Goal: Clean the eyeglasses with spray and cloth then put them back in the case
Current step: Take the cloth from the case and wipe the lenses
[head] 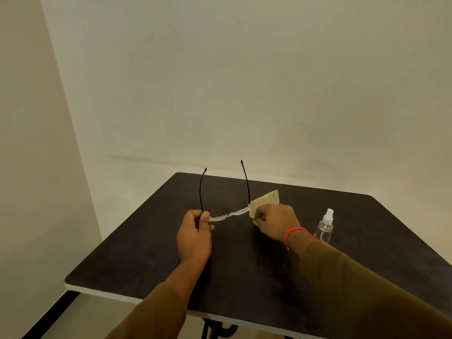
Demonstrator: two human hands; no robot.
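Clear-framed eyeglasses (228, 214) with thin dark arms pointing up and away are held above the dark table (146, 253). My left hand (195, 236) pinches the frame's left end by the hinge. My right hand (277, 222) presses a pale yellow cloth (265, 200) around the right lens, which the cloth and fingers hide. A small clear spray bottle (324, 227) with a white nozzle stands upright on the table just right of my right wrist. No eyeglass case is in view.
The table stands in a corner between two plain cream walls. Its white-edged front rim runs near my forearms, and a dark skirting line shows on the floor at the lower left.
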